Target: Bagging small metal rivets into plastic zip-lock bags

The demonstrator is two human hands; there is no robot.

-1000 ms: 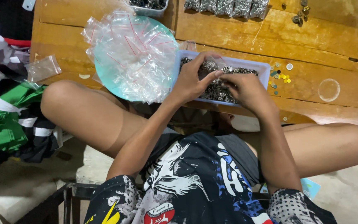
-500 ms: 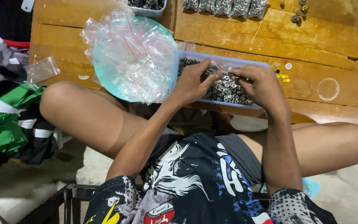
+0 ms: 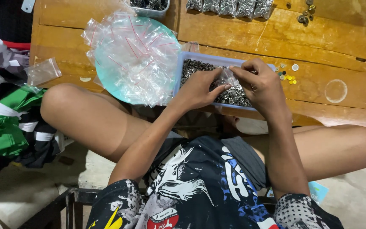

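Head view, looking down at a seated person working at a low wooden table (image 3: 242, 36). Both hands meet over a pale blue rectangular tray (image 3: 182, 68) filled with small dark metal parts (image 3: 193, 67), which sits on the table's near edge, just beside a round turquoise plate (image 3: 106, 78). The left hand (image 3: 200, 87) and the right hand (image 3: 261, 85) hold between them a small clear zip bag (image 3: 226, 78): the left fingers are curled, thumb extended toward the bag's lower edge; the right thumb and forefinger are pinched shut on its upper edge. Whether the bag's mouth is open cannot be told.

Compared with the frame half a second earlier, the hands stand slightly higher over the tray and closer together, and the bag is now visible stretched between them; a second earlier, the left hand lay spread flatter on the metal parts. The tray and plate are unmoved.

A heap of empty clear bags with red seal strips (image 3: 134, 57) covers the plate. Further filled bags (image 3: 229, 6) lie in a row at the table's far edge, next to a second tray (image 3: 149, 6). Small yellow and white discs (image 3: 288, 76) lie just right of the blue tray. One loose clear bag (image 3: 42, 71) rests at the table's left edge, above green-and-white cloth (image 3: 9, 123)
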